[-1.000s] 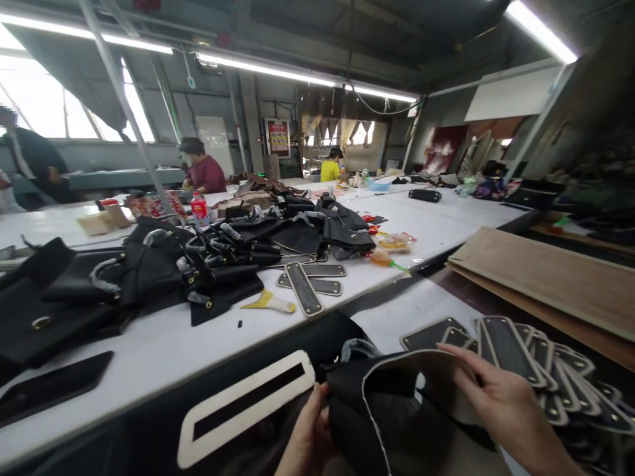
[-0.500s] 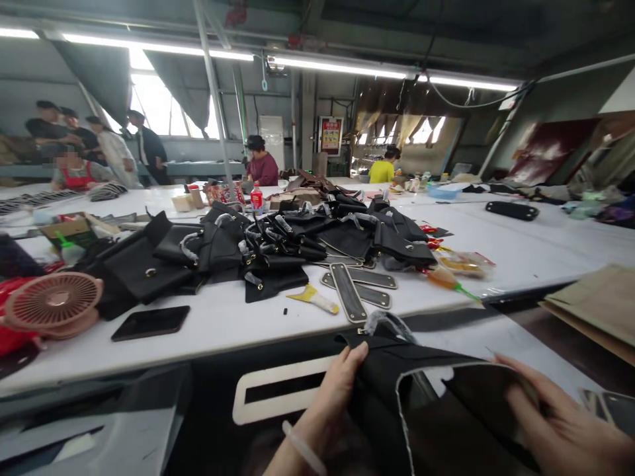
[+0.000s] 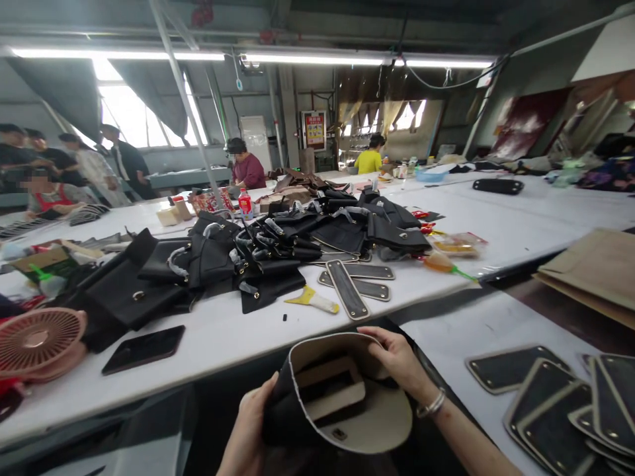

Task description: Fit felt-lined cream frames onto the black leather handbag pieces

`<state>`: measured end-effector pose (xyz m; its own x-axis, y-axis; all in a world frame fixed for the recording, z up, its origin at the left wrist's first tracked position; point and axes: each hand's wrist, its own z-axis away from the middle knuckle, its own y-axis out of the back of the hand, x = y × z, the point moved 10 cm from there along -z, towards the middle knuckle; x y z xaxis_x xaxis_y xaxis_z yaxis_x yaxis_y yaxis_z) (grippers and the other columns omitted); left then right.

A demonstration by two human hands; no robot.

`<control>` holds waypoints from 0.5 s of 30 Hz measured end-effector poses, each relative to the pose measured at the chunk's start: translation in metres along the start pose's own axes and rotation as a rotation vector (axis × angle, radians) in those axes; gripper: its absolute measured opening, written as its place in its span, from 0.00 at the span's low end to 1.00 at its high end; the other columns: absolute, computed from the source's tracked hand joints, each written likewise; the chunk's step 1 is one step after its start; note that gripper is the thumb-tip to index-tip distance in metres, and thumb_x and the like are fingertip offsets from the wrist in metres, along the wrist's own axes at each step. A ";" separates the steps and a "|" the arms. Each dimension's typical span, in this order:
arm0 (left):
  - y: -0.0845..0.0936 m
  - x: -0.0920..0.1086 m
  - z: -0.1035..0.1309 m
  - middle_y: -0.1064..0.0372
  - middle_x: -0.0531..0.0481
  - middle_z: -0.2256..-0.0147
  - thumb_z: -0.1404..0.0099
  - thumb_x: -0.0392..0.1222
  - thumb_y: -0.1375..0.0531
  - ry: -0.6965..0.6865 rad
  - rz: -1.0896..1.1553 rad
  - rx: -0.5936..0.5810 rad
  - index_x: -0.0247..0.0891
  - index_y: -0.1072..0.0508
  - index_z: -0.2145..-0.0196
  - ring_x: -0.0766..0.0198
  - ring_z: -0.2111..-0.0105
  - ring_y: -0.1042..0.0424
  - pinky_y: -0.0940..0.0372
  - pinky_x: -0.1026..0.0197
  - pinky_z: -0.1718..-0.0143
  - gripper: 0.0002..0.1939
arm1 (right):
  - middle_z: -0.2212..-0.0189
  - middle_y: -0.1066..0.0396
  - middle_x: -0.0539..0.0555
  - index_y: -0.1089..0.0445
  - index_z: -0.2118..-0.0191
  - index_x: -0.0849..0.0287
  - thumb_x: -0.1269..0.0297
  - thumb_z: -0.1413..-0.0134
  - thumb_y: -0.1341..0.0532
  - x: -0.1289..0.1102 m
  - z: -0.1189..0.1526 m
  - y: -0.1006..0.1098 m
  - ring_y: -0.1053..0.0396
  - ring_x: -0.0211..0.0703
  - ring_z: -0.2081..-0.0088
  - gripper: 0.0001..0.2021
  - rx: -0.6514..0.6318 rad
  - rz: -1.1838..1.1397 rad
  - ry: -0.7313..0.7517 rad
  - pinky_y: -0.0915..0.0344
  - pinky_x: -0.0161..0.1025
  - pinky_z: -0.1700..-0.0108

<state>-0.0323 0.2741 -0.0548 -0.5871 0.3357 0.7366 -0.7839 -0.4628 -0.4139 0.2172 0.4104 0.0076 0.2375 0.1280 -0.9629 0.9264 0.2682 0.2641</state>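
Low in the middle is a black bag body [image 3: 282, 403], its wide opening turned toward me and showing a pale lining. My left hand [image 3: 253, 416] grips its left side, with the fingers partly hidden behind it. On the upper right rim, my right hand [image 3: 397, 357] has its thumb inside and fingers outside. Through the opening shows a cream frame with a long slot [image 3: 342, 390]; whether it lies inside the bag or beyond it I cannot tell. A small metal fitting [image 3: 339, 434] sits on the lining near the lower rim.
Ahead lies a pile of black bags [image 3: 278, 238] with wrapped handles. Dark riveted base panels [image 3: 550, 410] are stacked at right, others [image 3: 347, 289] nearer the pile. A yellow tube [image 3: 312, 299], phone [image 3: 145, 349] and pink fan [image 3: 42, 344] are leftward. Co-workers [image 3: 248, 165] sit beyond.
The bag has turned so its opening faces up toward me. My right hand has moved left to the upper rim, uncovering the stacked panels. The cream frame now shows through the opening.
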 end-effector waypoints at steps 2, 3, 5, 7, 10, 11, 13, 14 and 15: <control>0.000 -0.003 -0.003 0.22 0.44 0.71 0.44 0.47 0.33 0.054 0.007 0.000 0.32 0.21 0.65 0.56 0.72 0.24 0.32 0.60 0.69 0.15 | 0.59 0.23 0.56 0.24 0.55 0.61 0.61 0.53 0.39 0.014 -0.003 -0.007 0.27 0.52 0.56 0.18 -0.039 -0.108 -0.043 0.33 0.46 0.50; -0.001 -0.004 -0.006 0.22 0.44 0.72 0.44 0.47 0.33 0.086 -0.011 -0.002 0.32 0.21 0.64 0.56 0.74 0.24 0.32 0.59 0.71 0.16 | 0.59 0.23 0.56 0.24 0.55 0.62 0.60 0.53 0.39 0.020 -0.004 -0.011 0.28 0.53 0.56 0.19 -0.059 -0.161 -0.064 0.34 0.47 0.50; -0.005 -0.005 -0.012 0.22 0.44 0.74 0.44 0.49 0.34 0.145 -0.069 0.001 0.32 0.22 0.62 0.56 0.77 0.25 0.33 0.58 0.75 0.17 | 0.59 0.23 0.57 0.24 0.54 0.63 0.58 0.51 0.39 0.029 -0.004 -0.020 0.28 0.53 0.55 0.20 -0.105 -0.266 -0.102 0.35 0.48 0.49; -0.006 0.000 -0.018 0.22 0.44 0.74 0.43 0.49 0.35 0.152 -0.108 0.024 0.33 0.22 0.63 0.55 0.76 0.25 0.32 0.58 0.74 0.17 | 0.58 0.23 0.59 0.26 0.52 0.64 0.54 0.49 0.38 0.034 -0.002 -0.029 0.28 0.54 0.53 0.23 -0.169 -0.363 -0.136 0.36 0.48 0.48; -0.006 0.009 -0.020 0.22 0.43 0.71 0.43 0.49 0.35 0.132 -0.133 0.029 0.32 0.21 0.63 0.55 0.71 0.23 0.30 0.59 0.69 0.17 | 0.55 0.25 0.61 0.30 0.46 0.62 0.39 0.48 0.42 0.041 0.007 -0.038 0.29 0.55 0.51 0.34 -0.259 -0.495 -0.170 0.37 0.50 0.47; -0.006 0.011 -0.020 0.22 0.43 0.71 0.43 0.49 0.35 0.119 -0.147 0.023 0.32 0.21 0.63 0.55 0.71 0.23 0.30 0.60 0.69 0.17 | 0.54 0.26 0.62 0.31 0.45 0.62 0.33 0.48 0.46 0.045 0.010 -0.039 0.29 0.55 0.51 0.38 -0.264 -0.531 -0.182 0.37 0.51 0.46; -0.005 0.013 -0.017 0.22 0.43 0.72 0.44 0.53 0.35 0.106 -0.190 0.013 0.31 0.21 0.65 0.55 0.73 0.24 0.31 0.59 0.70 0.19 | 0.56 0.25 0.61 0.30 0.45 0.60 0.27 0.49 0.54 0.060 0.014 -0.040 0.29 0.56 0.51 0.43 -0.224 -0.522 -0.201 0.37 0.52 0.47; -0.004 0.013 -0.016 0.22 0.43 0.74 0.45 0.55 0.34 0.105 -0.208 0.009 0.31 0.21 0.65 0.54 0.74 0.24 0.31 0.58 0.70 0.21 | 0.58 0.24 0.60 0.29 0.47 0.58 0.26 0.50 0.56 0.068 0.015 -0.041 0.29 0.56 0.52 0.43 -0.194 -0.486 -0.206 0.37 0.52 0.47; -0.004 0.013 -0.015 0.23 0.43 0.75 0.46 0.57 0.35 0.109 -0.220 0.005 0.31 0.21 0.66 0.53 0.74 0.24 0.31 0.57 0.70 0.23 | 0.61 0.24 0.59 0.27 0.50 0.56 0.26 0.52 0.54 0.076 0.015 -0.043 0.28 0.56 0.53 0.42 -0.168 -0.442 -0.207 0.36 0.52 0.48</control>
<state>-0.0399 0.2925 -0.0516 -0.4205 0.5155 0.7466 -0.8946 -0.3729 -0.2464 0.2002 0.3940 -0.0773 -0.0973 -0.2191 -0.9709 0.8957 0.4061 -0.1814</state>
